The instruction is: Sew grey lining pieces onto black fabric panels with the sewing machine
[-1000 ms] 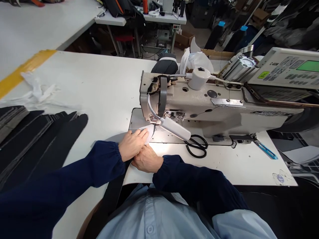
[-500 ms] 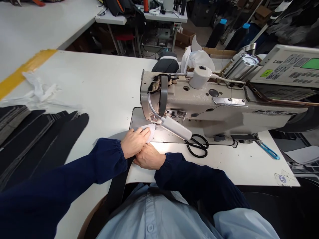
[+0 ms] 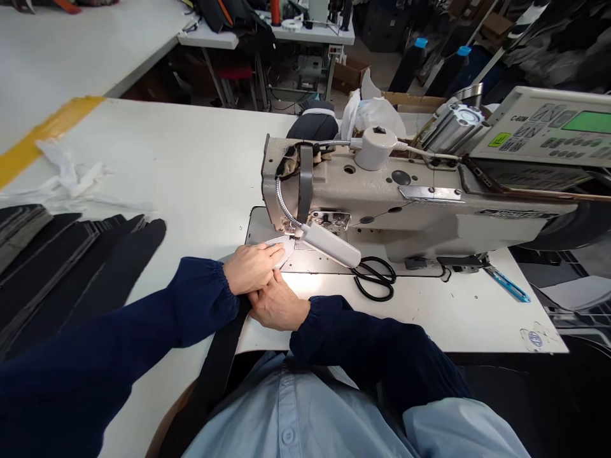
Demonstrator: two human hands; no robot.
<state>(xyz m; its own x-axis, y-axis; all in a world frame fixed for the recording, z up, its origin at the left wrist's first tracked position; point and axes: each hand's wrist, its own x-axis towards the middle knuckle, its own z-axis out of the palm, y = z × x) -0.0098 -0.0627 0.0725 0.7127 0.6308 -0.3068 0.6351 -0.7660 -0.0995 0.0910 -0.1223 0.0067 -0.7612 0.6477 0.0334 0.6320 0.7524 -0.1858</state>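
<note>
My left hand (image 3: 252, 267) lies over a piece of white mesh-like fabric (image 3: 286, 248), its fingers stretched out and pressing it down at the sewing machine's needle area. Just below, my right hand (image 3: 277, 304) is closed with curled fingers at the near edge of the work, touching my left hand. A dark fabric strip (image 3: 224, 356) runs from under both hands over the table edge toward my lap. The sewing machine (image 3: 382, 191) stands directly beyond, with its lamp (image 3: 331, 245) close over the fabric. The needle itself is hard to make out.
Black-handled scissors (image 3: 375, 278) lie right of my hands. A blue cutter (image 3: 508, 284) is farther right. Stacked dark fabric pieces (image 3: 95, 267) and white scraps (image 3: 71, 172) lie at left. A control panel (image 3: 548, 127) sits at upper right.
The whole view has shifted slightly, so the machine and table appear a little farther left. Both hands keep nearly the same place on the fabric, with the fingers slightly rearranged.
</note>
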